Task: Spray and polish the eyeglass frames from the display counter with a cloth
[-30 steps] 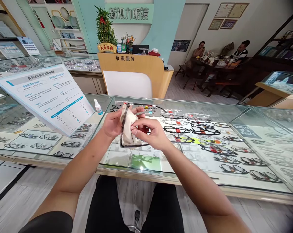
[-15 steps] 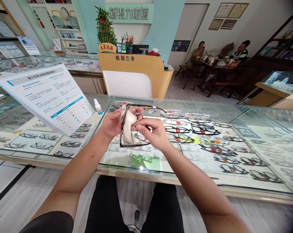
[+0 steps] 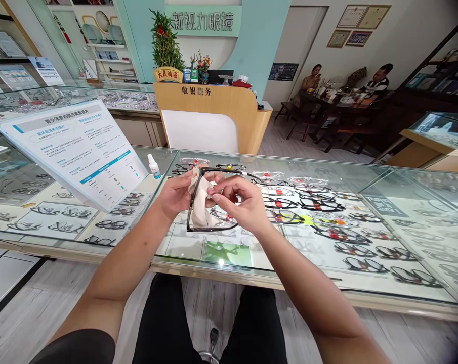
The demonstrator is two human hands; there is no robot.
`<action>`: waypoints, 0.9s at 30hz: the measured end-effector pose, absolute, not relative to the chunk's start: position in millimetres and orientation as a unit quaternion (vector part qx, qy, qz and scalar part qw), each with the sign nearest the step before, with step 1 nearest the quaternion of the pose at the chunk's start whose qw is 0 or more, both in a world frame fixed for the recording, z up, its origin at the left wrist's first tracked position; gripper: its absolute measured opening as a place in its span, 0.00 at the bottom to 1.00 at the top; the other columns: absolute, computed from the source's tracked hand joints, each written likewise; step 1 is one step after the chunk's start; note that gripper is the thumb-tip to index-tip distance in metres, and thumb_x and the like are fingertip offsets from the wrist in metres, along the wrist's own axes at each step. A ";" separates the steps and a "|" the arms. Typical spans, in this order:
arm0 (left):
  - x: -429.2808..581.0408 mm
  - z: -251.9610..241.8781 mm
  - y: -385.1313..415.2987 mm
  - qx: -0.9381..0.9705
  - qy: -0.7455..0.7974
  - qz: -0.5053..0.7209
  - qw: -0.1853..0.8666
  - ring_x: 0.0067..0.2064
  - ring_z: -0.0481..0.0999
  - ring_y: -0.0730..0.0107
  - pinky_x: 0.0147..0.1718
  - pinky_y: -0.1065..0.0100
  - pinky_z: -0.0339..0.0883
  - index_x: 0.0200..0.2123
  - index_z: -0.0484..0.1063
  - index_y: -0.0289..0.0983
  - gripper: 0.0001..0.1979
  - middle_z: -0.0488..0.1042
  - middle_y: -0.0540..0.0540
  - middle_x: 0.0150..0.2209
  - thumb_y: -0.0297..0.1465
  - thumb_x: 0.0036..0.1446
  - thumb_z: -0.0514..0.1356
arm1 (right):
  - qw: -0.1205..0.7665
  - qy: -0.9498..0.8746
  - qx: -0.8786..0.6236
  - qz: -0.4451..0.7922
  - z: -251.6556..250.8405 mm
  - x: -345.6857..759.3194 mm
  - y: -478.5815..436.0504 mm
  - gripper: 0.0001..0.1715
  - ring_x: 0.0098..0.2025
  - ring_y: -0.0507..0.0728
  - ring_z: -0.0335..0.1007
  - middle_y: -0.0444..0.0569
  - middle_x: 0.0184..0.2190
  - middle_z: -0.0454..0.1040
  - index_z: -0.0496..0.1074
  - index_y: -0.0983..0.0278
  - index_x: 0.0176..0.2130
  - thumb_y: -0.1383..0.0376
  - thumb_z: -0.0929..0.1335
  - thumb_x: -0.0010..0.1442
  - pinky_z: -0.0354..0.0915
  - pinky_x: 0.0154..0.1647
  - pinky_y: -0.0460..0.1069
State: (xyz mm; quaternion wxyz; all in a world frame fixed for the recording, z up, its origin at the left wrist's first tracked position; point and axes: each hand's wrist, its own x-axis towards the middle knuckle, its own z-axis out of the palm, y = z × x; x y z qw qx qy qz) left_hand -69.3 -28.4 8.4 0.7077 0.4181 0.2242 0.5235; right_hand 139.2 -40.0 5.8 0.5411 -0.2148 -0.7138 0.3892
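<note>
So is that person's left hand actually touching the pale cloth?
Touching. The head view shows the pale cloth bunched right up against the left hand, with no gap between them.

We hold the eyeglasses (image 3: 190, 222) above the display counter (image 3: 251, 277), right of the bottle (image 3: 154, 168) and sign (image 3: 75, 151), with spectacle frames (image 3: 320, 203) inside the counter and the desk (image 3: 209, 102) behind.

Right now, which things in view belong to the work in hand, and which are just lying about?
In the work: left hand, right hand, dark-framed glasses, pale cloth.

Seemingly just lying about: slanted sign, displayed glasses, green plant, small bottle (untouched; role uncertain).
</note>
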 end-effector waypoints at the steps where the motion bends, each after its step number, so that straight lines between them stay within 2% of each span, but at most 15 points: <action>1: -70.5 7.0 -28.1 0.414 0.229 0.524 0.708 0.28 0.79 0.58 0.24 0.61 0.73 0.35 0.72 0.41 0.24 0.75 0.46 0.31 0.41 0.40 0.79 | 0.541 -0.716 -0.212 0.387 5.6 139.0 -40.1 0.13 0.23 0.51 0.56 0.37 0.20 0.68 0.81 0.58 0.39 0.52 0.78 0.65 0.60 0.28 0.50; 4: -72.4 5.9 -28.0 0.411 0.226 0.511 0.721 0.28 0.80 0.60 0.26 0.60 0.78 0.37 0.74 0.40 0.26 0.78 0.45 0.34 0.40 0.38 0.80 | 0.540 -0.723 -0.206 0.378 4.9 138.7 -40.0 0.07 0.23 0.51 0.57 0.36 0.20 0.65 0.84 0.58 0.40 0.57 0.78 0.66 0.60 0.28 0.50; 7: -71.6 8.4 -28.7 0.423 0.206 0.491 0.733 0.27 0.78 0.62 0.28 0.57 0.81 0.34 0.72 0.41 0.28 0.77 0.46 0.31 0.41 0.35 0.83 | 0.538 -0.729 -0.199 0.374 4.0 138.5 -39.6 0.04 0.23 0.51 0.59 0.36 0.20 0.66 0.85 0.58 0.41 0.62 0.77 0.65 0.62 0.29 0.50; 11: -70.0 11.1 -29.0 0.448 0.216 0.469 0.730 0.22 0.73 0.65 0.26 0.59 0.79 0.31 0.71 0.40 0.28 0.75 0.47 0.27 0.44 0.36 0.83 | 0.539 -0.730 -0.192 0.374 2.2 138.2 -39.3 0.04 0.23 0.51 0.61 0.36 0.20 0.66 0.86 0.58 0.42 0.65 0.76 0.65 0.64 0.30 0.50; 15: -70.0 12.5 -29.6 0.465 0.219 0.470 0.717 0.21 0.70 0.68 0.24 0.61 0.75 0.28 0.68 0.41 0.28 0.72 0.49 0.24 0.45 0.38 0.82 | 0.543 -0.731 -0.205 0.359 0.3 137.6 -39.0 0.04 0.32 0.56 0.76 0.40 0.20 0.66 0.86 0.58 0.41 0.63 0.76 0.66 0.66 0.30 0.50; 17: -70.2 13.6 -30.4 0.469 0.210 0.471 0.717 0.21 0.70 0.68 0.23 0.63 0.74 0.28 0.69 0.40 0.27 0.71 0.49 0.25 0.44 0.39 0.82 | 0.546 -0.732 -0.202 0.354 -0.5 137.3 -38.6 0.03 0.36 0.58 0.80 0.41 0.20 0.67 0.85 0.58 0.40 0.62 0.76 0.66 0.66 0.29 0.50; 22: -69.5 15.8 -32.1 0.483 0.191 0.474 0.711 0.24 0.72 0.68 0.26 0.63 0.74 0.30 0.72 0.38 0.26 0.74 0.48 0.29 0.44 0.40 0.83 | 0.556 -0.729 -0.177 0.359 -1.3 136.8 -37.8 0.02 0.30 0.54 0.75 0.43 0.25 0.76 0.84 0.58 0.39 0.63 0.77 0.66 0.66 0.27 0.49; 27: -69.7 14.3 -32.6 0.508 0.224 0.492 0.670 0.26 0.74 0.64 0.27 0.61 0.73 0.31 0.73 0.39 0.27 0.73 0.47 0.30 0.48 0.40 0.82 | 0.556 -0.723 -0.176 0.371 -0.2 136.1 -38.5 0.02 0.26 0.51 0.69 0.43 0.28 0.78 0.83 0.58 0.36 0.66 0.77 0.64 0.66 0.27 0.50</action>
